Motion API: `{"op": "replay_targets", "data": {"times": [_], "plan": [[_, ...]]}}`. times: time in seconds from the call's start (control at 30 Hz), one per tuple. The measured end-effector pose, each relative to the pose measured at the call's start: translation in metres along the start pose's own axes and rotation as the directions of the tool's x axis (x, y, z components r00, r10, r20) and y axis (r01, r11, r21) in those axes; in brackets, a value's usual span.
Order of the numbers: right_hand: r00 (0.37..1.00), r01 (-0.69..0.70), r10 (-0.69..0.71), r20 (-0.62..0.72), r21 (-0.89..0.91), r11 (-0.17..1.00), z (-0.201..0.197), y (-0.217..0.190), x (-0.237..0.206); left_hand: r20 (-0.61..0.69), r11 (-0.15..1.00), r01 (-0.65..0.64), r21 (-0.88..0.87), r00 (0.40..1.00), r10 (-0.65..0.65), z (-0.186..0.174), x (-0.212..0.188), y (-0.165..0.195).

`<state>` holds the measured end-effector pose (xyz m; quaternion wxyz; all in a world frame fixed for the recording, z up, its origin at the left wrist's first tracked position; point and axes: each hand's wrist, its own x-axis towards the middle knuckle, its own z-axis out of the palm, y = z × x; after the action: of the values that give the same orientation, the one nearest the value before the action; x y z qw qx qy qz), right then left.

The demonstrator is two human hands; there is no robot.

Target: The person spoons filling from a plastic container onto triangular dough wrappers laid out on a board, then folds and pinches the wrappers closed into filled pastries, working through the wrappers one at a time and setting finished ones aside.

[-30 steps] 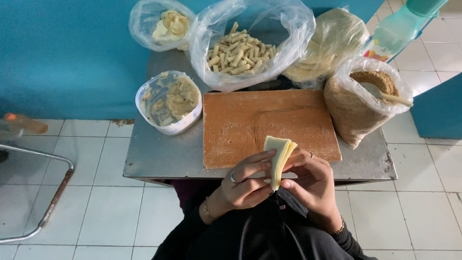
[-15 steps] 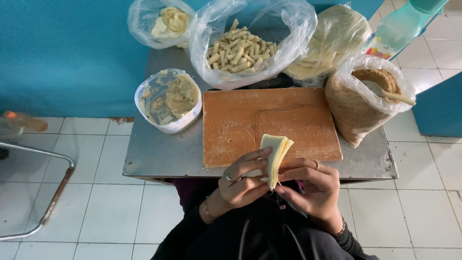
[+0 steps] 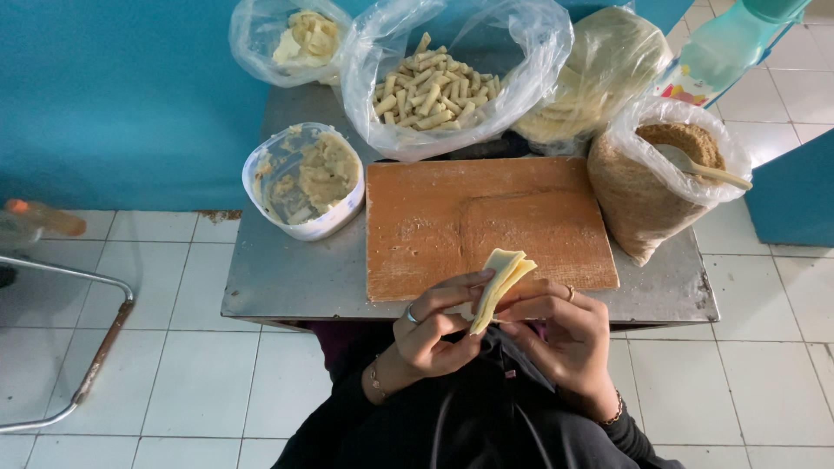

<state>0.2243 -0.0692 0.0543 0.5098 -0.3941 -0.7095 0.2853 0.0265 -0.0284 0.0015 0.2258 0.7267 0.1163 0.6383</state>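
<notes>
Head view: I see my left hand [image 3: 434, 326] and right hand [image 3: 560, 334] both pinching 1 pale folded dough sheet [image 3: 500, 280], possibly several stacked, at 6 o'clock of the wooden board [image 3: 452, 217]; a filling tub [image 3: 304, 178] sits at 9 o'clock.

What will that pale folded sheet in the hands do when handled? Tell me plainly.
The pale sheet probably flops: it stands only where the left hand and right hand pinch it. It looks thin and layered, so likely light and easy to tear. Its smooth faces may stick together or slip.
</notes>
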Motion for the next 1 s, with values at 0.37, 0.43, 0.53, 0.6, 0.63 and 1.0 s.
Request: {"op": "replay_targets", "data": {"times": [0.37, 0.43, 0.53, 0.6, 0.63, 1.0], "plan": [[0.938, -0.211, 0.340, -0.066, 0.670, 0.712, 0.015, 0.047, 0.003, -0.394, 0.704, 0.340, -0.624, 0.641, -0.658, 0.026, -0.038, -0.025], [0.923, -0.216, 0.383, -0.032, 0.782, 0.585, 0.015, 0.057, 0.008, -0.406, 0.700, 0.331, -0.633, 0.629, -0.664, 0.027, -0.038, -0.031], [0.918, -0.170, 0.397, -0.009, 0.895, 0.413, 0.011, 0.068, 0.013, -0.407, 0.662, 0.311, -0.682, 0.591, -0.697, 0.027, -0.037, -0.039], [0.912, -0.147, 0.410, -0.006, 0.929, 0.340, 0.006, 0.073, 0.014, -0.385, 0.603, 0.300, -0.739, 0.547, -0.743, 0.026, -0.037, -0.040], [0.906, -0.145, 0.424, -0.006, 0.936, 0.322, 0.002, 0.074, 0.015, -0.363, 0.562, 0.296, -0.773, 0.521, -0.773, 0.025, -0.037, -0.041], [0.892, 0.111, 0.336, -0.303, 0.867, 0.486, -0.056, 0.061, 0.020, -0.297, 0.450, 0.279, -0.848, 0.452, -0.841, 0.016, -0.026, -0.038]]}}
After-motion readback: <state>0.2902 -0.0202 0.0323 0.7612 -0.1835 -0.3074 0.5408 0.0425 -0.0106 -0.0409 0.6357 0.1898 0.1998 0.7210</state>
